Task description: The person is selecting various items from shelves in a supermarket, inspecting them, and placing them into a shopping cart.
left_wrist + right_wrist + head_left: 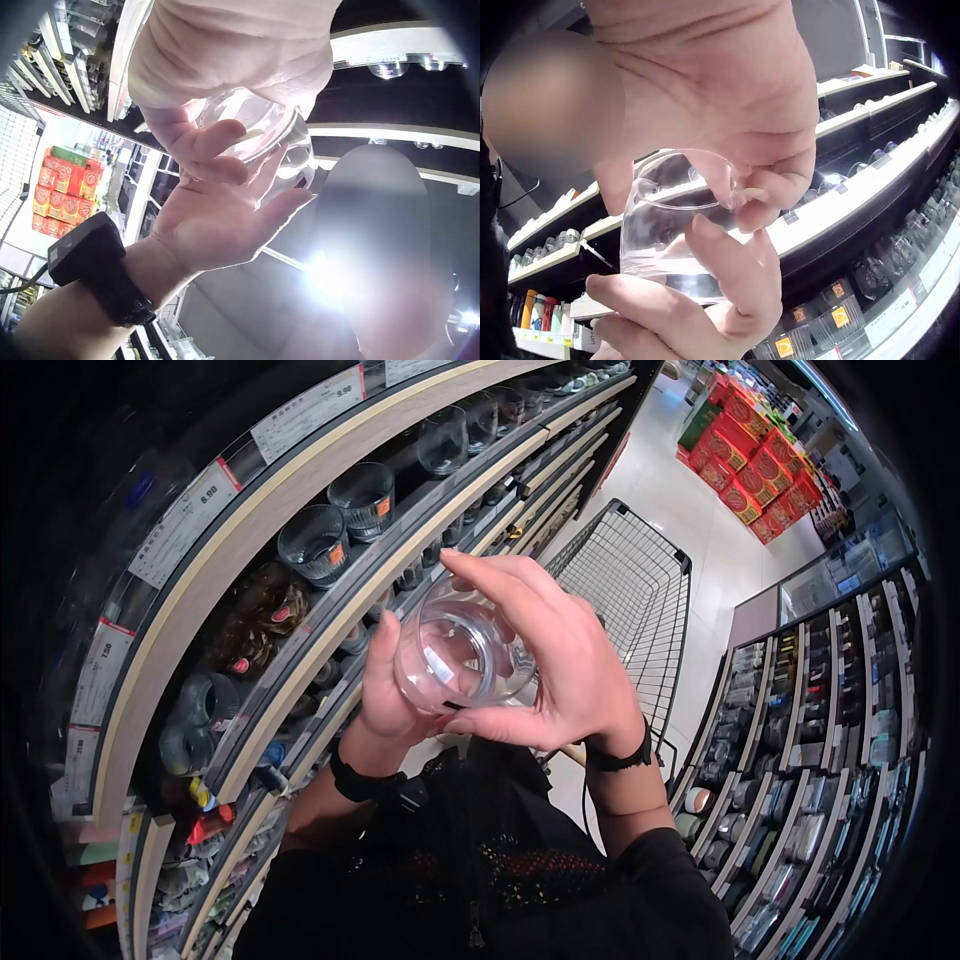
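Hands are both clamped on the same clear glass (455,652), held in mid-air between them. Head view: left hand (385,690) cups it from the shelf (300,490) side, right hand (565,670) wraps over from the cart (625,590) side, one round end facing up. Left wrist view: the glass is wedged between both palms. Right wrist view: it's upright-ish, rim up under the right hand, base down on the left, so neither's nearer.

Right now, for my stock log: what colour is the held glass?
The glass is clear, colourless; best in the right wrist view.
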Demonstrator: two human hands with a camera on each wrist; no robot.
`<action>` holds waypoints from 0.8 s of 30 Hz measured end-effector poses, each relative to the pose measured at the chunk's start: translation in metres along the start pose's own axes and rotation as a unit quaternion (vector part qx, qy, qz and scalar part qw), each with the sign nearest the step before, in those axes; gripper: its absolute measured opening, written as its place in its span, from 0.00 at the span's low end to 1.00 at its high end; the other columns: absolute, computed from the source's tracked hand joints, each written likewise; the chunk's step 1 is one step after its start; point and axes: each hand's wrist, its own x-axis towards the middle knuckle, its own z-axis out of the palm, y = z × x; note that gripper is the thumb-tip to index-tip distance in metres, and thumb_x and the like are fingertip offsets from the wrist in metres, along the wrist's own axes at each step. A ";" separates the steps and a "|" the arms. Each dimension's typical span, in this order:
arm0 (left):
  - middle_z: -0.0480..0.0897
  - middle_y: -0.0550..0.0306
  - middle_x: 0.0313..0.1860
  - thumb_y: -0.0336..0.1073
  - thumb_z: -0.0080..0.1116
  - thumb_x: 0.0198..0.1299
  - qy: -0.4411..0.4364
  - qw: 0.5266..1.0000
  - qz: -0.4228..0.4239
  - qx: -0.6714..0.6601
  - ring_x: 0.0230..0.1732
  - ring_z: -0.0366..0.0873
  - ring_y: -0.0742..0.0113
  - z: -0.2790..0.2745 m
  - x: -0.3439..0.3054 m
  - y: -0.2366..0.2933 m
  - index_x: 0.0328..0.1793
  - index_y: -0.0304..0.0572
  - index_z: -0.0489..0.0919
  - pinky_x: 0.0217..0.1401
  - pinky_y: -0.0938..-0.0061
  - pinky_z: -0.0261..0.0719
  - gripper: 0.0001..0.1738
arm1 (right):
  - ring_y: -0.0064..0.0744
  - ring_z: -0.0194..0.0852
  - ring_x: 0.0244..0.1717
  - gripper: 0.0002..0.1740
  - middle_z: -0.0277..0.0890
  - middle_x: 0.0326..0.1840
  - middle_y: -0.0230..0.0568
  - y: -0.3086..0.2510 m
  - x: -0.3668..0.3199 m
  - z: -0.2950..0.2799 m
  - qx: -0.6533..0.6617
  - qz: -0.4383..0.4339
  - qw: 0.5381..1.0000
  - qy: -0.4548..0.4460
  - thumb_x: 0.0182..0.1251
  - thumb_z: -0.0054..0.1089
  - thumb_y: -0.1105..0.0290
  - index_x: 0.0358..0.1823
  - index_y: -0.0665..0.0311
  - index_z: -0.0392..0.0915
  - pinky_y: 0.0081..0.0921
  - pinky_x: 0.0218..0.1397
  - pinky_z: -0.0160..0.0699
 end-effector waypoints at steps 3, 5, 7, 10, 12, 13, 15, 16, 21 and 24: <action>0.78 0.37 0.59 0.75 0.24 0.69 0.174 0.983 0.008 0.056 0.51 0.85 0.55 0.020 0.002 0.003 0.75 0.31 0.62 0.49 0.65 0.88 0.52 | 0.55 0.82 0.50 0.51 0.76 0.56 0.54 0.005 0.002 0.000 0.042 -0.004 0.999 -0.018 0.49 0.76 0.48 0.70 0.71 0.67 0.38 0.50 0.82; 0.83 0.41 0.49 0.75 0.22 0.70 -0.051 0.996 -0.060 0.033 0.29 0.85 0.63 -0.008 -0.003 0.009 0.71 0.32 0.65 0.26 0.76 0.85 0.50 | 0.55 0.81 0.50 0.49 0.76 0.56 0.54 0.009 -0.001 0.001 0.058 0.007 0.998 -0.024 0.51 0.75 0.48 0.70 0.71 0.67 0.39 0.51 0.82; 0.84 0.43 0.44 0.75 0.22 0.69 0.005 0.995 -0.068 0.070 0.22 0.81 0.66 0.003 -0.002 0.006 0.69 0.33 0.66 0.18 0.80 0.80 0.50 | 0.56 0.81 0.51 0.47 0.76 0.55 0.54 0.010 -0.004 -0.002 0.055 0.031 0.997 -0.041 0.53 0.73 0.49 0.69 0.70 0.67 0.39 0.51 0.82; 0.84 0.46 0.38 0.76 0.21 0.69 0.076 0.986 -0.084 0.119 0.15 0.77 0.69 0.002 0.002 -0.001 0.66 0.33 0.68 0.11 0.83 0.74 0.51 | 0.32 0.75 0.39 0.50 0.76 0.52 0.43 0.019 -0.012 0.003 0.107 0.100 0.989 0.004 0.49 0.71 0.42 0.70 0.66 0.71 0.25 0.40 0.73; 0.83 0.49 0.32 0.77 0.21 0.69 0.084 0.985 -0.093 0.119 0.15 0.76 0.68 0.007 0.002 -0.003 0.63 0.30 0.71 0.12 0.81 0.73 0.52 | 0.31 0.75 0.38 0.49 0.76 0.50 0.42 0.023 -0.013 0.003 0.098 0.099 0.990 0.013 0.48 0.70 0.44 0.69 0.66 0.72 0.25 0.39 0.73; 0.83 0.49 0.32 0.77 0.21 0.69 0.086 0.984 -0.096 0.122 0.15 0.76 0.68 0.010 0.002 -0.004 0.63 0.30 0.71 0.12 0.81 0.73 0.52 | 0.29 0.74 0.36 0.47 0.77 0.48 0.41 0.024 -0.013 0.004 0.087 0.096 0.991 0.019 0.48 0.70 0.46 0.68 0.66 0.73 0.24 0.38 0.73; 0.83 0.50 0.32 0.76 0.20 0.70 0.098 0.982 -0.081 0.141 0.15 0.77 0.68 0.014 0.003 -0.003 0.62 0.29 0.71 0.13 0.80 0.73 0.52 | 0.26 0.74 0.33 0.45 0.77 0.46 0.40 0.021 -0.011 0.006 0.107 0.126 0.986 0.025 0.48 0.69 0.47 0.66 0.66 0.74 0.22 0.36 0.73; 0.83 0.50 0.32 0.76 0.22 0.71 0.076 0.984 -0.085 0.137 0.16 0.77 0.66 0.007 0.004 -0.001 0.63 0.31 0.71 0.13 0.79 0.73 0.50 | 0.25 0.74 0.32 0.45 0.77 0.46 0.39 0.023 -0.010 0.007 0.106 0.136 0.985 0.020 0.48 0.69 0.47 0.66 0.66 0.74 0.22 0.36 0.73; 0.83 0.50 0.37 0.71 0.35 0.71 0.104 0.973 -0.061 0.197 0.25 0.82 0.62 0.010 -0.005 0.008 0.71 0.34 0.64 0.21 0.76 0.77 0.45 | 0.23 0.73 0.31 0.44 0.77 0.47 0.39 0.036 -0.005 0.018 0.131 0.135 0.982 -0.010 0.52 0.67 0.44 0.66 0.68 0.74 0.21 0.36 0.73; 0.83 0.51 0.40 0.66 0.55 0.66 0.114 0.950 0.036 0.290 0.35 0.83 0.65 0.011 -0.005 0.004 0.76 0.34 0.59 0.34 0.78 0.80 0.47 | 0.20 0.70 0.28 0.38 0.79 0.45 0.36 0.051 -0.009 0.038 0.273 0.113 0.952 0.082 0.57 0.64 0.48 0.64 0.68 0.75 0.21 0.34 0.72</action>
